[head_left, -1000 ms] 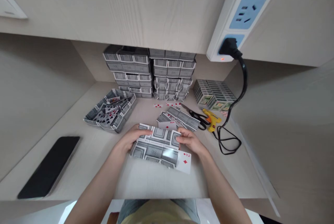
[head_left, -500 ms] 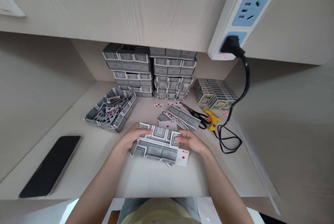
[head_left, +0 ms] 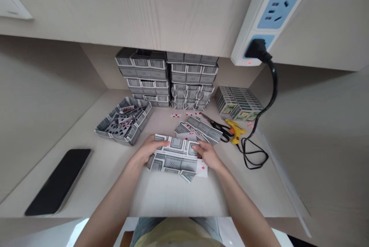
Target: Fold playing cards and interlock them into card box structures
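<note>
Between my hands is a panel of joined playing cards point(head_left: 175, 158), grey patterned backs facing up. My left hand point(head_left: 147, 150) is closed on its left edge, thumb on top. At the right edge my right hand point(head_left: 208, 153) grips it the same way; the fingers below are hidden. A red diamond card point(head_left: 202, 168) sticks out at the lower right, and a grey card corner point(head_left: 188, 176) juts from the bottom edge. Just beyond the panel lie an ace card point(head_left: 186, 136) and some loose grey card strips point(head_left: 205, 128).
A card-made tray point(head_left: 134, 133) holding loose cards stands at left, near a black phone point(head_left: 59, 181). Stacked card boxes point(head_left: 191, 74) line the back. Scissors point(head_left: 220, 127), a yellow glue gun point(head_left: 236, 130) and card packs point(head_left: 239, 103) sit right. A black cord point(head_left: 272, 85) hangs from a power strip point(head_left: 266, 20).
The panel has shifted slightly within my hands' hold, its near edge tilting a little. The grey card corner shows more below it, and the diamond card shows less. Both hands keep their grip.
</note>
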The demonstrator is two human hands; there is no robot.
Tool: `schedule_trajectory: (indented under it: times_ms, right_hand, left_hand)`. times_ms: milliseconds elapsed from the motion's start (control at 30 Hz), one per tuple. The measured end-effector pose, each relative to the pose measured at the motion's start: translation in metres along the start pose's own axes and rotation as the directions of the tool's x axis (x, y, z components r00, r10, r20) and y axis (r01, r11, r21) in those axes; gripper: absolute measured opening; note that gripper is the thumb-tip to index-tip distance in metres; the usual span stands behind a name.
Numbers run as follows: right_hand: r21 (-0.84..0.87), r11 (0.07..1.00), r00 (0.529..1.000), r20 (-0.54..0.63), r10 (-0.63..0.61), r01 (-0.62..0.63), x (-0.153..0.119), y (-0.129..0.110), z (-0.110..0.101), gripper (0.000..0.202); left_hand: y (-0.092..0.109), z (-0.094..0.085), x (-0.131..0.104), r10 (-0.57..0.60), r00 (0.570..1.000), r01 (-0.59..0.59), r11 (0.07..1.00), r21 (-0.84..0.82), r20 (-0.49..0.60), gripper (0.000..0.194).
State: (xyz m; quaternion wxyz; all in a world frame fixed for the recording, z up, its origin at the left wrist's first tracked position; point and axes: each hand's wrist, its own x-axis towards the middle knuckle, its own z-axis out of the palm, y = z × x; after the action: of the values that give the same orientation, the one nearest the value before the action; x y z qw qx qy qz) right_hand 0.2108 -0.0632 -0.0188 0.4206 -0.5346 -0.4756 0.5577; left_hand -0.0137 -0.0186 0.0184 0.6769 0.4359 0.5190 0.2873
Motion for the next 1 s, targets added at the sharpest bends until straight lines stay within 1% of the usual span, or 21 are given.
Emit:
schedule_trajectory:
  times_ms: [67,133,233,267,333,433,533,633,700,767,900,967,1000]
  right_hand:
    - [-0.006,1.0,1.0,0.027,-0.011,0.012,-0.001,-0.004,-0.002,0.032]
    - [0.024,1.0,0.995,0.1,-0.019,0.017,-0.003,-0.01,-0.005,0.03]
    - [0.06,0.998,0.969,0.246,-0.002,-0.013,-0.008,-0.016,-0.01,0.033]
    - [0.051,0.998,0.963,0.268,0.011,-0.026,-0.009,-0.017,-0.011,0.032]
    - [0.021,0.999,0.968,0.246,0.042,-0.049,-0.009,-0.015,-0.01,0.03]
    - [0.021,0.997,0.985,0.155,0.073,-0.077,-0.007,-0.011,-0.006,0.028]
    - [0.03,0.997,0.995,0.065,0.076,-0.078,-0.004,-0.008,-0.003,0.028]
    - [-0.031,0.997,0.997,-0.007,0.072,-0.072,-0.003,-0.007,-0.004,0.033]
    - [-0.073,0.994,0.996,0.004,0.084,-0.083,-0.004,-0.008,-0.007,0.034]
    - [-0.075,0.994,0.994,0.063,0.09,-0.086,-0.006,-0.011,-0.01,0.032]
    - [0.047,0.998,0.978,0.206,0.026,-0.036,-0.01,-0.018,-0.014,0.029]
    - [0.071,0.997,0.976,0.219,0.003,-0.019,-0.01,-0.019,-0.013,0.032]
    - [0.056,0.998,0.98,0.198,0.0,-0.011,-0.009,-0.017,-0.012,0.031]
  left_hand:
    - [0.0,-0.001,0.0,0.017,0.999,-0.017,1.0,0.015,-0.027,0.028]
    - [0.0,-0.003,0.001,0.033,0.999,-0.032,0.999,0.015,-0.033,0.032]
    - [0.001,-0.005,0.002,0.046,0.998,-0.045,0.999,0.004,-0.045,0.034]
    - [0.001,-0.006,0.002,0.052,0.997,-0.052,0.999,-0.001,-0.056,0.033]
    - [0.0,-0.006,0.003,0.063,0.995,-0.064,0.998,-0.01,-0.075,0.034]
    - [-0.001,-0.004,0.003,0.064,0.994,-0.066,0.998,-0.016,-0.083,0.037]
    - [-0.002,-0.001,0.002,0.088,0.994,-0.089,0.996,-0.012,-0.069,0.04]
    - [-0.001,0.0,0.002,0.118,0.992,-0.118,0.993,-0.002,-0.049,0.043]
    - [-0.001,-0.001,0.002,0.123,0.992,-0.123,0.992,0.004,-0.041,0.042]
    - [-0.001,-0.003,0.002,0.123,0.991,-0.123,0.992,0.003,-0.044,0.04]
    - [-0.001,-0.001,0.001,0.095,0.995,-0.095,0.995,0.002,-0.027,0.037]
    - [-0.001,0.001,0.001,0.089,0.996,-0.089,0.996,0.007,-0.01,0.037]
    - [0.0,0.003,0.0,0.093,0.996,-0.093,0.996,0.007,-0.009,0.037]
